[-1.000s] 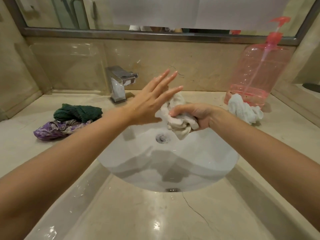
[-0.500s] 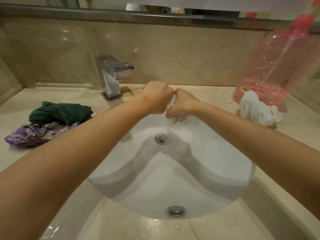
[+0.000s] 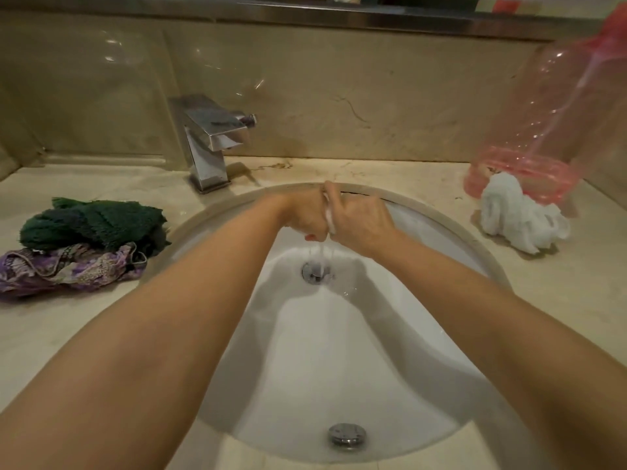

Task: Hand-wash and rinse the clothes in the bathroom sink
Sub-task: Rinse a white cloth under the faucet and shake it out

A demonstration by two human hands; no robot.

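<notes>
Evidently wringing: the left hand (image 3: 305,215) and right hand (image 3: 359,222) clench a white cloth (image 3: 329,217), mostly hidden, over the sink (image 3: 441,212) so water falls onto the drain (image 3: 315,271). Green and purple clothes (image 3: 84,242) wait at nine o'clock, probably unwashed.

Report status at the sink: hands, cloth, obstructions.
Left hand and right hand both shut on white cloth. Water running into basin. Nothing in the way.

White cloth (image 3: 328,217), mostly hidden, seemingly wrung, drips into white sink (image 3: 339,368).
</notes>
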